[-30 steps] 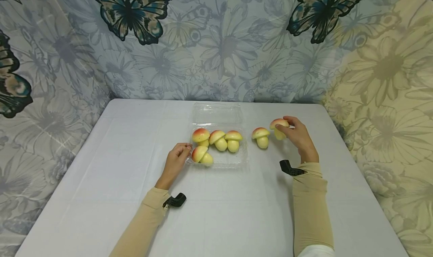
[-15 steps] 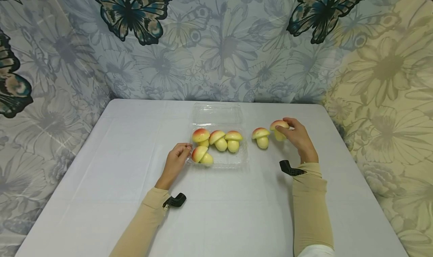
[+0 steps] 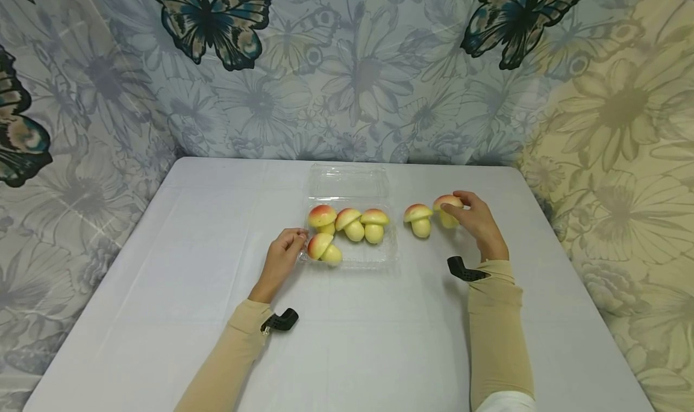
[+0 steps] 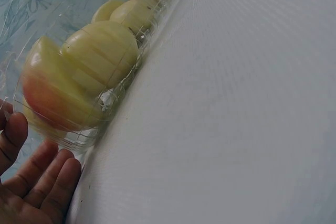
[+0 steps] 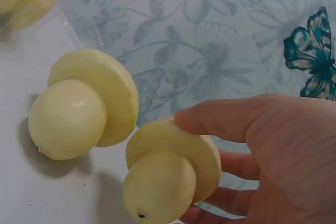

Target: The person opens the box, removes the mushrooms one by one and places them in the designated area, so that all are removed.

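Note:
My right hand [image 3: 477, 222] grips a toy mushroom [image 3: 447, 212] by its red-and-yellow cap, thumb on the near side. In the right wrist view that mushroom [image 5: 160, 187] has its pale stem toward the camera, and the fingers wrap behind the cap. Just left of it stands a second toy mushroom [image 3: 418, 221] on the table. My left hand [image 3: 283, 254] pinches the left edge of a clear plastic container [image 3: 360, 258], its lid folded back. Several toy mushrooms lie inside, one mushroom [image 4: 63, 87] right by the left fingertips in the left wrist view.
The white-covered table [image 3: 162, 267] reaches back to a wall with butterfly and flower patterns [image 3: 363, 74]. The raised lid [image 3: 347, 182] lies toward the table's back edge. Black wrist cameras sit on both sleeves.
My right hand has come down slightly toward the table with the toy mushroom in it. The left hand and the container have stayed in place.

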Action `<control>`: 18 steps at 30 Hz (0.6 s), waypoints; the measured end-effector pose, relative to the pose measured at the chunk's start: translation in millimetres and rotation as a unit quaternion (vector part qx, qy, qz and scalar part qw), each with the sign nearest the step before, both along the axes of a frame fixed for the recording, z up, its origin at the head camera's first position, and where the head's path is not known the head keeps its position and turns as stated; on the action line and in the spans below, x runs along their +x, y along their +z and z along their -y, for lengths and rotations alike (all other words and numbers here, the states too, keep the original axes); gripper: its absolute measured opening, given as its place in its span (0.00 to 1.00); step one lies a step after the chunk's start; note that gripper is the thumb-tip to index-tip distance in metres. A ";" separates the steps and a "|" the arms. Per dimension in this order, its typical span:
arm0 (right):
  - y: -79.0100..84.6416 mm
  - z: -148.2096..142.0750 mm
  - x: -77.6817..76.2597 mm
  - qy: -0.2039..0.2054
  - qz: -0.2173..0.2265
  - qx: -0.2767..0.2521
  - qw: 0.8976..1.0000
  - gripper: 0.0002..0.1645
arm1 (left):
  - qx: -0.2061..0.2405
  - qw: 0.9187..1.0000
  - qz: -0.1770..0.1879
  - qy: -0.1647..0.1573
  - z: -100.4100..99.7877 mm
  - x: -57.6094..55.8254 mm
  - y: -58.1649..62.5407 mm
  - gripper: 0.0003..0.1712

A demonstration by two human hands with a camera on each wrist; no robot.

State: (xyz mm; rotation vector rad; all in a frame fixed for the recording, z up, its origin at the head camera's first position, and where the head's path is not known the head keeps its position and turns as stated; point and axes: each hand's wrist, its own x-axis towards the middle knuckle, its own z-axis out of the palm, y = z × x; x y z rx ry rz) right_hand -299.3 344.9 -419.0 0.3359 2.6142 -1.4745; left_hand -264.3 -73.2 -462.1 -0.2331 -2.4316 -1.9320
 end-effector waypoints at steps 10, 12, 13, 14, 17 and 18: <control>-0.5 -0.5 -0.4 -0.008 0.016 -0.004 1.000 0.48 | 0.001 1.000 0.002 -0.002 0.5 -1.1 -2.0 0.19; -1.2 -0.7 -1.2 -0.011 0.024 -0.003 1.000 0.48 | 0.000 1.000 0.001 -0.001 0.3 -1.2 -1.9 0.19; -1.4 -0.9 -1.4 -0.012 0.028 -0.003 1.000 0.48 | 0.001 1.000 0.001 0.000 0.1 -1.3 -1.9 0.19; -1.8 -1.0 -1.8 -0.013 0.032 -0.002 0.999 0.48 | 0.001 1.000 0.002 0.001 -0.1 -1.4 -1.9 0.19; -2.8 -1.3 -2.4 -0.015 0.041 -0.002 0.999 0.48 | 0.001 1.000 0.005 0.002 -0.5 -1.7 -1.9 0.19; -3.0 -1.3 -2.5 -0.016 0.041 -0.003 0.999 0.48 | 0.002 1.000 0.005 0.002 -0.5 -1.7 -1.9 0.19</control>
